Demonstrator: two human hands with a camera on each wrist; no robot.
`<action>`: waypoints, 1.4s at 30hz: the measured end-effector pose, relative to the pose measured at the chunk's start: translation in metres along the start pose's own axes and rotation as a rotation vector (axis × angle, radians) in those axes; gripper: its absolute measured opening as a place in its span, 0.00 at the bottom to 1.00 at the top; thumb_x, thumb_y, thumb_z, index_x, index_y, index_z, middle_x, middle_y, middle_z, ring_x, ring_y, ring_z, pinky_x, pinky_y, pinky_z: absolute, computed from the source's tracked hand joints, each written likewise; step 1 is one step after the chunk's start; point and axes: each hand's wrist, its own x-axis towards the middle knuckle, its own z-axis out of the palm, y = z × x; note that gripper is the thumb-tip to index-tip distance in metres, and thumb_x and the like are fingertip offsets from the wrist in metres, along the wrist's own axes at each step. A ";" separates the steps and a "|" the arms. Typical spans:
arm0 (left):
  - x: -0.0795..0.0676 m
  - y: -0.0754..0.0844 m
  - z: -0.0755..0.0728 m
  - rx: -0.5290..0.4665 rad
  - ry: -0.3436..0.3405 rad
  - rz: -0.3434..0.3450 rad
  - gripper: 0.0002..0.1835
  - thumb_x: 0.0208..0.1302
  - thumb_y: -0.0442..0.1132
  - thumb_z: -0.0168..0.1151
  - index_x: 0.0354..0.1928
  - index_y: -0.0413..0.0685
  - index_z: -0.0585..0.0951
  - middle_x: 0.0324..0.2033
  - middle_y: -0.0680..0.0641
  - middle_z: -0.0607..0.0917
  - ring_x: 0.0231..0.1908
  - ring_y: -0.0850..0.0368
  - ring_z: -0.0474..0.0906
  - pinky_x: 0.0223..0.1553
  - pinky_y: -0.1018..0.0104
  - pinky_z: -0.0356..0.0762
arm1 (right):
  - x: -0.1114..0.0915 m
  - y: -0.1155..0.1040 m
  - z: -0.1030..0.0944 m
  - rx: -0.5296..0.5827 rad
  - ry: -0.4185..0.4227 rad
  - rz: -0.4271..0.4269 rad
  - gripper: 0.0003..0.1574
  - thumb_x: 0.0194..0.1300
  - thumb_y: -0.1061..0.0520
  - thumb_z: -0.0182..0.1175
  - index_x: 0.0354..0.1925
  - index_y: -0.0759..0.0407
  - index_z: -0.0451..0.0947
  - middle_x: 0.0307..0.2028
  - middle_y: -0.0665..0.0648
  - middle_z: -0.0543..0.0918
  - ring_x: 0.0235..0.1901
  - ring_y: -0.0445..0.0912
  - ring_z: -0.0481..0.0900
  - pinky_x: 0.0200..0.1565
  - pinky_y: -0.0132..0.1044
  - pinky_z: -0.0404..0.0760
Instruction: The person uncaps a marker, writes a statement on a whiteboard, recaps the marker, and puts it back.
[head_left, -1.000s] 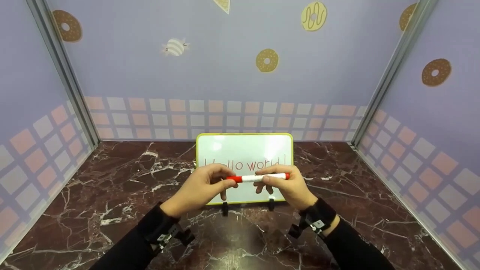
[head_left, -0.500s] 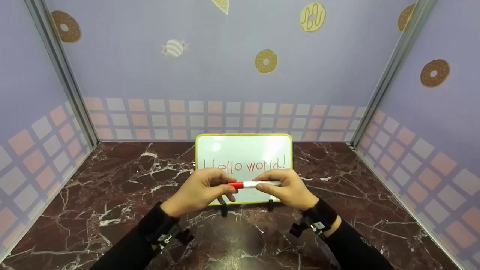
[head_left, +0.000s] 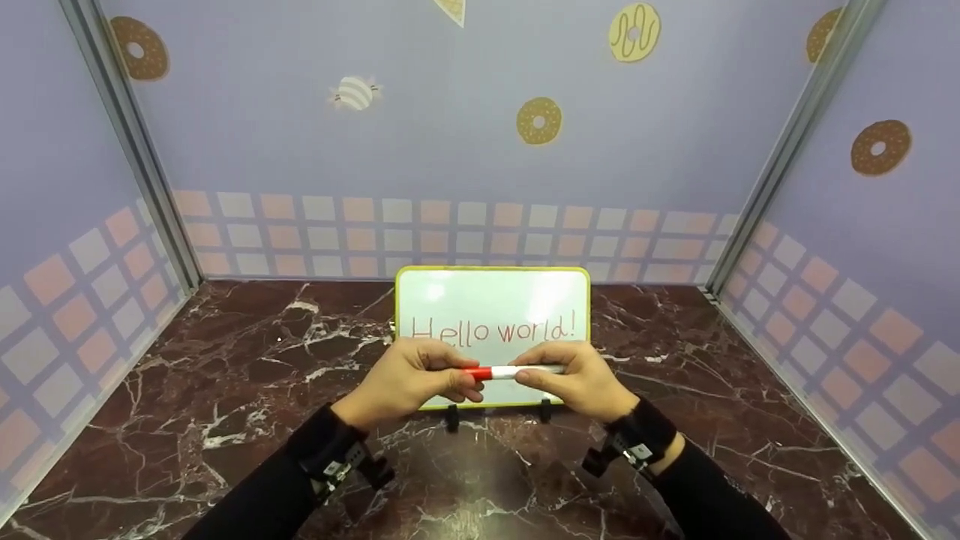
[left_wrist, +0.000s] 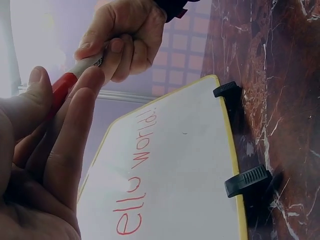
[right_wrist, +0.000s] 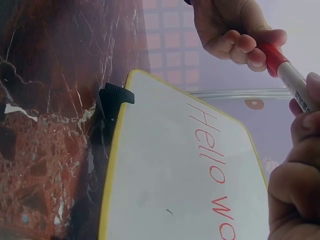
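A marker [head_left: 504, 372] with a white barrel and a red cap lies level between both hands, in front of the whiteboard. By its red cap [right_wrist: 272, 56], the left hand [head_left: 409, 379] pinches it between thumb and fingers. Round the white barrel [left_wrist: 86, 64] curl the thumb and fingers of the right hand [head_left: 581, 381], which hide its far end. Behind the hands stands the yellow-framed whiteboard [head_left: 491, 296], with "Hello world!" written on it in red. The cap looks seated against the barrel.
Two black feet [left_wrist: 247, 181] hold up the board's lower edge on the dark red marbled tabletop [head_left: 285, 360]. Purple walls [head_left: 450, 135] with a pink and white checked band enclose the back and sides. Each wrist wears a black strap with a small camera.
The marker and both hands have lowered a little, uncovering the writing on the board. The right hand has slid along the barrel toward the cap, covering the marker's far end.
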 end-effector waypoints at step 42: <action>-0.001 -0.004 -0.015 1.097 0.242 0.384 0.17 0.75 0.40 0.75 0.61 0.43 0.88 0.53 0.47 0.93 0.47 0.50 0.92 0.45 0.54 0.91 | 0.008 0.012 -0.003 -0.826 0.152 -0.429 0.08 0.71 0.58 0.75 0.45 0.57 0.86 0.30 0.48 0.84 0.23 0.38 0.76 0.24 0.33 0.78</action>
